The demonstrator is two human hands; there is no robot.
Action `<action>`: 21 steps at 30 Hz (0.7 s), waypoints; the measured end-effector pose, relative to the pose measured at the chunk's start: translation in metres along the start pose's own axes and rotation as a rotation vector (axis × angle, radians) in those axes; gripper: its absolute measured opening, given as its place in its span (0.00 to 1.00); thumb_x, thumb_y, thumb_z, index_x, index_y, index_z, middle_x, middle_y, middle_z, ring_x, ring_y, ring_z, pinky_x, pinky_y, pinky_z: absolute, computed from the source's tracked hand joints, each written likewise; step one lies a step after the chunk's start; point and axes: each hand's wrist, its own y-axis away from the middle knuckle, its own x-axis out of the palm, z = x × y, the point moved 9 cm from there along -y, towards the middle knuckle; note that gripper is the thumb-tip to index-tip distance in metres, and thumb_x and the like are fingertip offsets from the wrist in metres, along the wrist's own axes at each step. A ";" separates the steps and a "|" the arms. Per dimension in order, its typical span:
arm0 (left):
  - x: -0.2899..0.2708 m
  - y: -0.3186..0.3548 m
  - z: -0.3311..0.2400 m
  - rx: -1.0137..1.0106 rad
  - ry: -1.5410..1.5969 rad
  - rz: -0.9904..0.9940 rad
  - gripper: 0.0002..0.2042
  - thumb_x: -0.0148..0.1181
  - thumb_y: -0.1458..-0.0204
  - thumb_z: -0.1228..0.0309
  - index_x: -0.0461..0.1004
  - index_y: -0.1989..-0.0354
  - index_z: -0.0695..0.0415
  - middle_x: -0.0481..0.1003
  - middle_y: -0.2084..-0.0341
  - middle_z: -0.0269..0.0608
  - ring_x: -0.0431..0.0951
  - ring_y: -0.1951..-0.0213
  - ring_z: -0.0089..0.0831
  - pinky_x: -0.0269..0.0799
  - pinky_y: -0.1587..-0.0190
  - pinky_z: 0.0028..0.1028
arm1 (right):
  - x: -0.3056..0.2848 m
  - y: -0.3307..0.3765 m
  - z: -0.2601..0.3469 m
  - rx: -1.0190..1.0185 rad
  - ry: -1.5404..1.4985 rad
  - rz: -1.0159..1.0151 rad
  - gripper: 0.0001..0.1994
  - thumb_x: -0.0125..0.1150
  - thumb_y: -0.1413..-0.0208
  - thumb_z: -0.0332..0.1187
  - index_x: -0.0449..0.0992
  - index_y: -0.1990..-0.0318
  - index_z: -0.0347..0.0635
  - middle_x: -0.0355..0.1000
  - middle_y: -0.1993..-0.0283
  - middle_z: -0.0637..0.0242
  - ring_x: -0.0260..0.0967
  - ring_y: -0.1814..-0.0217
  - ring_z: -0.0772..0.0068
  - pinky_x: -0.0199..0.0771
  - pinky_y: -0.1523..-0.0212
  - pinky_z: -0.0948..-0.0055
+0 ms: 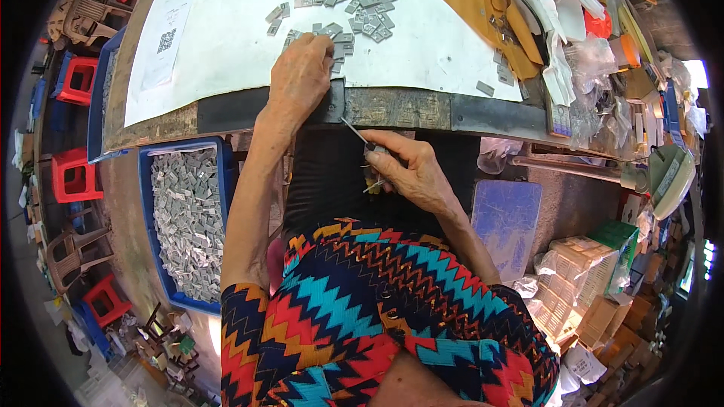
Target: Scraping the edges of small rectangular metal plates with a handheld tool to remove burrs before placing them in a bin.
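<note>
Small grey rectangular metal pieces (371,1) lie loosely heaped on the white sheet (226,22) covering the bench. At the near side of that heap is my left hand (302,68), back upward, with its fingers curled down against the pieces. Its fingertips are partly hidden, so what lies between them does not show. Over my lap, just off the bench edge, my right hand (411,168) is closed around a thin pointed metal tool (353,130). The tool's slim tip points up and left toward the bench edge; its handle is mostly covered by my fingers.
A blue bin (227,203) full of similar metal pieces stands below the bench, left of my legs. At the bench's right lie a tan pouch (483,11), cables and plastic bags. A blue board (505,218) and a crate (577,275) are on the right; red stools (75,173) stand left.
</note>
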 end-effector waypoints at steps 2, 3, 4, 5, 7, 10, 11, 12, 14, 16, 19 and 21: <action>-0.002 -0.002 0.001 0.001 0.077 0.001 0.06 0.56 0.60 0.79 0.68 0.71 0.60 0.68 0.75 0.46 0.71 0.69 0.44 0.67 0.67 0.36 | -0.001 0.000 0.002 0.000 0.010 -0.001 0.16 0.51 0.45 0.33 0.68 0.50 0.38 0.61 0.80 0.75 0.57 0.80 0.85 0.60 0.80 0.83; -0.002 -0.002 0.000 0.003 0.077 0.000 0.06 0.56 0.60 0.79 0.68 0.71 0.60 0.68 0.75 0.46 0.71 0.69 0.44 0.67 0.67 0.36 | -0.001 0.000 0.002 -0.002 0.010 -0.002 0.16 0.51 0.45 0.33 0.68 0.50 0.38 0.61 0.80 0.75 0.57 0.80 0.85 0.60 0.80 0.83; -0.004 -0.002 -0.002 0.021 0.086 -0.020 0.07 0.55 0.60 0.79 0.67 0.70 0.60 0.68 0.75 0.46 0.70 0.69 0.45 0.66 0.67 0.37 | -0.002 0.000 0.000 0.004 0.001 -0.002 0.16 0.51 0.45 0.33 0.68 0.50 0.38 0.61 0.80 0.75 0.57 0.80 0.86 0.60 0.80 0.83; -0.007 -0.002 -0.004 0.040 0.096 -0.040 0.08 0.55 0.60 0.80 0.66 0.70 0.60 0.68 0.74 0.46 0.70 0.69 0.45 0.66 0.68 0.37 | -0.002 0.000 -0.001 0.010 -0.008 -0.001 0.16 0.51 0.45 0.33 0.68 0.50 0.38 0.61 0.80 0.75 0.57 0.80 0.86 0.60 0.80 0.83; -0.008 -0.001 -0.008 0.055 0.076 -0.046 0.08 0.55 0.60 0.81 0.65 0.70 0.60 0.68 0.74 0.46 0.70 0.70 0.46 0.66 0.68 0.38 | -0.003 0.000 -0.001 -0.006 0.000 -0.011 0.16 0.51 0.45 0.33 0.68 0.50 0.38 0.61 0.80 0.75 0.57 0.80 0.86 0.60 0.80 0.83; -0.010 0.001 -0.013 0.102 0.070 -0.077 0.09 0.55 0.60 0.81 0.64 0.70 0.59 0.68 0.75 0.47 0.70 0.71 0.46 0.65 0.69 0.38 | -0.003 0.001 0.000 -0.009 -0.008 -0.014 0.16 0.51 0.45 0.33 0.68 0.50 0.38 0.61 0.79 0.75 0.58 0.80 0.86 0.60 0.80 0.83; -0.012 0.003 -0.016 0.136 0.085 -0.101 0.09 0.55 0.60 0.81 0.63 0.70 0.59 0.68 0.76 0.47 0.70 0.71 0.46 0.65 0.69 0.38 | -0.003 0.001 -0.001 0.003 -0.027 -0.009 0.16 0.51 0.45 0.33 0.68 0.50 0.38 0.62 0.79 0.74 0.58 0.80 0.86 0.60 0.80 0.83; -0.013 0.003 -0.018 0.138 0.087 -0.103 0.09 0.55 0.60 0.81 0.63 0.70 0.59 0.68 0.76 0.47 0.70 0.71 0.46 0.65 0.69 0.38 | -0.003 0.001 -0.002 0.002 -0.025 -0.012 0.16 0.51 0.45 0.33 0.68 0.50 0.38 0.62 0.79 0.74 0.58 0.80 0.86 0.60 0.80 0.83; -0.016 0.004 -0.015 0.052 0.162 -0.086 0.07 0.54 0.56 0.81 0.64 0.69 0.61 0.69 0.75 0.48 0.71 0.71 0.44 0.65 0.68 0.32 | -0.006 0.002 0.000 -0.033 -0.013 -0.038 0.16 0.51 0.44 0.34 0.68 0.50 0.37 0.65 0.77 0.72 0.59 0.80 0.87 0.61 0.81 0.87; -0.023 0.007 -0.017 0.049 0.264 -0.154 0.06 0.54 0.56 0.81 0.64 0.70 0.61 0.69 0.78 0.46 0.70 0.74 0.40 0.64 0.70 0.31 | -0.008 0.003 -0.001 -0.050 -0.029 -0.046 0.16 0.51 0.44 0.34 0.68 0.50 0.37 0.65 0.77 0.72 0.59 0.80 0.87 0.61 0.81 0.87; -0.037 0.016 -0.015 -0.060 0.547 -0.227 0.05 0.54 0.56 0.80 0.66 0.70 0.61 0.69 0.80 0.39 0.68 0.77 0.30 0.63 0.73 0.26 | -0.012 0.004 0.005 -0.093 -0.036 -0.073 0.16 0.52 0.44 0.34 0.68 0.49 0.38 0.66 0.76 0.72 0.60 0.79 0.87 0.62 0.80 0.87; -0.040 0.024 -0.009 -0.167 0.729 -0.232 0.04 0.54 0.55 0.80 0.68 0.70 0.61 0.69 0.79 0.34 0.66 0.78 0.23 0.61 0.73 0.22 | -0.015 0.005 0.009 -0.120 -0.025 -0.093 0.16 0.52 0.44 0.33 0.68 0.49 0.38 0.66 0.76 0.71 0.60 0.79 0.87 0.62 0.80 0.87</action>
